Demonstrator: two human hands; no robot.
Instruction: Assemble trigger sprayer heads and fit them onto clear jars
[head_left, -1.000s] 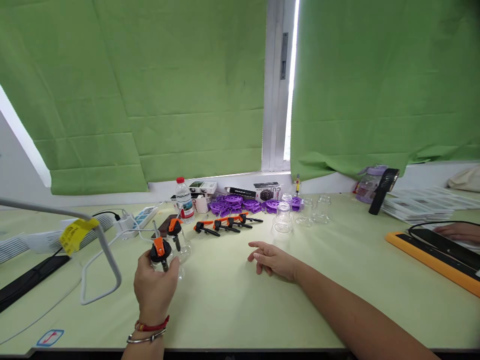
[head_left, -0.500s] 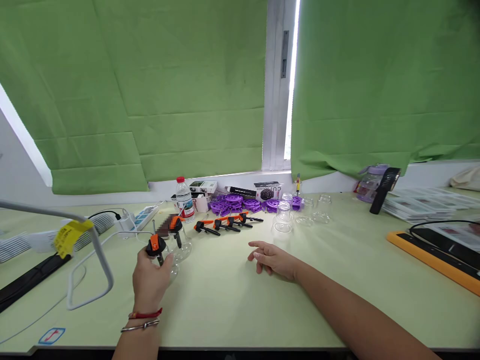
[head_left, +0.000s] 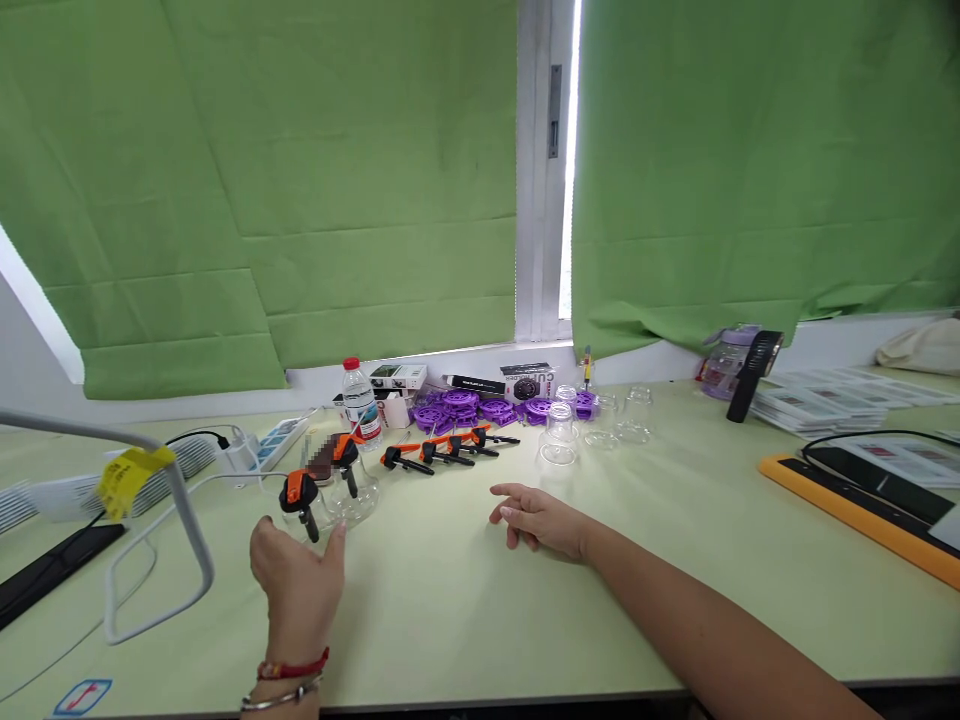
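Observation:
My left hand is at the near left of the pale green table, fingers apart just behind a small clear bottle with an orange and black pump top. The bottle stands on the table, and the fingertips flank its base without clearly gripping it. A second such bottle stands just right of it. My right hand rests on the table in the middle, fingers loosely stretched to the left, holding nothing. A row of loose orange and black pump tops lies beyond both hands.
Purple discs, a water bottle and small boxes line the window sill edge. Empty clear bottles stand further right. A white wire frame with a yellow tag and a power strip are left; an orange-edged board is right.
My left hand moved the pump-top bottle left and away, set it down beside the other bottle, and opened its fingers. The right hand stayed put.

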